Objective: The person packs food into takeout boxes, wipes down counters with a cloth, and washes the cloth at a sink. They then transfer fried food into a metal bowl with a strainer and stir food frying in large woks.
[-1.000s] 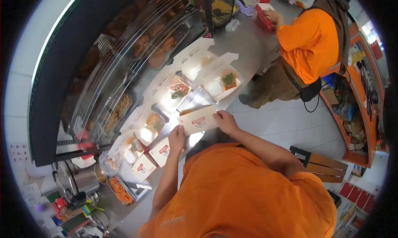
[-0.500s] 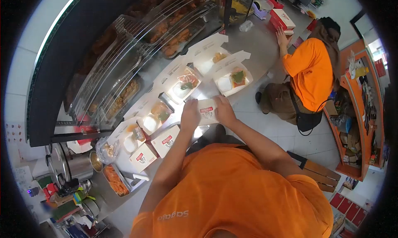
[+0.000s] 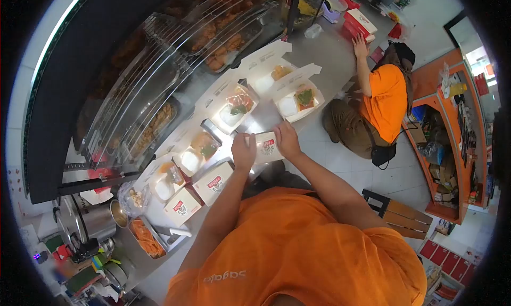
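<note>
Left hand (image 3: 244, 150) and right hand (image 3: 287, 139), grip firm on opposite sides of a white box (image 3: 267, 147), at the table's (image 3: 306, 54) near edge, closed boxes (image 3: 213, 183) left, open food boxes (image 3: 233, 109) farther back

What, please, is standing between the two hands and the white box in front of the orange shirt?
Nothing visible. The left hand and right hand hold opposite ends of the white box directly. The open food boxes lie beyond, not between.
</note>
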`<state>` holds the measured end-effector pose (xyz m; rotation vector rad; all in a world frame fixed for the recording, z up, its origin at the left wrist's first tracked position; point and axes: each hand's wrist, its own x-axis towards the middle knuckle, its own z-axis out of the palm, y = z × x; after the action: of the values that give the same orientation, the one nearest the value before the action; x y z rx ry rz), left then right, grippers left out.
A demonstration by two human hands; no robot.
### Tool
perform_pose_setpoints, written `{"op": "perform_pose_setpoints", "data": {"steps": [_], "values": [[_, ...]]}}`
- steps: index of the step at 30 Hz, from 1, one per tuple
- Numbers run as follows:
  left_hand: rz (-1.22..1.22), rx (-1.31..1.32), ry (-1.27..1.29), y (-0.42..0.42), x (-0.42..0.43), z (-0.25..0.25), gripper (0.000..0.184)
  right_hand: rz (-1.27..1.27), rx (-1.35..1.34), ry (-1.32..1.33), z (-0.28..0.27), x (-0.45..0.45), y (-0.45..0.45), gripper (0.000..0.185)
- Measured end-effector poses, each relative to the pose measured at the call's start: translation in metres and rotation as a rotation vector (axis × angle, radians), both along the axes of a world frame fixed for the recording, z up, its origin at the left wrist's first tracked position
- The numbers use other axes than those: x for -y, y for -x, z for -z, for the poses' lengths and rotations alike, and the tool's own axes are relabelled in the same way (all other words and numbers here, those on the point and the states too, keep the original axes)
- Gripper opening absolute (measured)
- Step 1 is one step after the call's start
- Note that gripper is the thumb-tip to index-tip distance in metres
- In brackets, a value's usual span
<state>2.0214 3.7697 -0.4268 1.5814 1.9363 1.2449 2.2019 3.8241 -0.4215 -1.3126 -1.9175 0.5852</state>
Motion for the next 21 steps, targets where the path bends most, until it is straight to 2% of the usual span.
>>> {"op": "perform_pose_setpoints", "data": {"steps": [4, 7, 10, 13, 16, 19, 20, 21], "values": [[-0.037, -0.023, -0.094, 0.003, -0.003, 0.005, 0.022, 0.007, 0.035, 0.023, 0.008, -0.003, 0.000, 0.014], [-0.030, 0.054, -0.041, 0.006, -0.002, 0.017, 0.022, 0.038, -0.030, 0.123, 0.010, -0.003, 0.002, 0.013], [-0.114, 0.270, 0.095, 0.004, -0.005, -0.010, 0.018, 0.037, -0.028, 0.120, 0.016, -0.008, 0.003, 0.014], [0.074, 0.217, -0.038, 0.012, -0.011, 0.031, 0.019, -0.060, 0.040, 0.014, 0.019, -0.010, 0.000, 0.015], [0.105, 0.218, 0.055, 0.016, -0.009, 0.018, 0.022, -0.097, 0.157, 0.002, 0.024, -0.013, 0.001, 0.016], [0.066, 0.136, 0.010, 0.024, -0.001, 0.026, 0.019, -0.039, 0.342, -0.111, -0.037, -0.014, 0.020, 0.019], [0.021, 0.108, -0.008, 0.028, 0.000, 0.033, 0.016, 0.022, 0.182, -0.230, -0.050, -0.022, 0.026, 0.023], [0.009, 0.017, -0.023, 0.035, 0.000, 0.033, 0.014, 0.056, 0.184, -0.078, -0.076, -0.033, 0.035, 0.024]]}}
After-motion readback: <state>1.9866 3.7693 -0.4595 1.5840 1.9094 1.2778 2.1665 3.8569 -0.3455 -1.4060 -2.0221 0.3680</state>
